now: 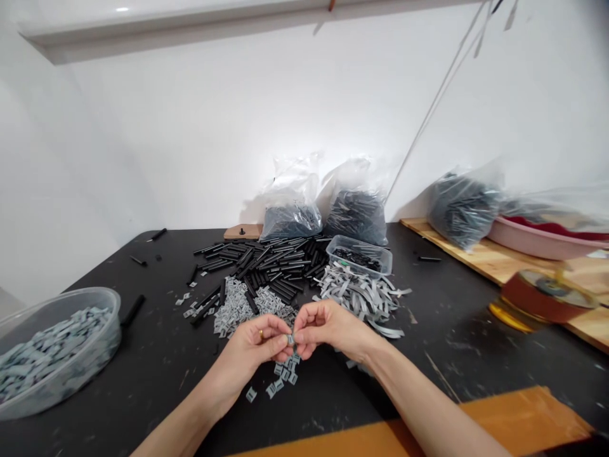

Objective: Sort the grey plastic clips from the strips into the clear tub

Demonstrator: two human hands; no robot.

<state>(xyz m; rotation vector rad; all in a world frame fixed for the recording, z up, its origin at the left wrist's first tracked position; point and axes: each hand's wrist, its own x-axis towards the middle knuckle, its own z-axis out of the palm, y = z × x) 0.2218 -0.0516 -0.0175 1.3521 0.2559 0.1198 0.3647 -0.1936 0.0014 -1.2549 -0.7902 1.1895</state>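
Both hands meet over the front middle of the black table. Between thumb and forefinger, my left hand pinches a small grey plastic piece. My right hand is closed in a pinch against the same spot; what its fingertips hold is hidden. Several similar grey pieces lie just below the hands. Behind them spreads a heap of small grey pieces, with black tubes piled further back. Grey strips are heaped right of my right hand.
A clear tub of grey parts stands at the left. A clear box of black parts sits behind the strips. Plastic bags of black parts lean against the wall. Tape rolls and a pink basin are at the right.
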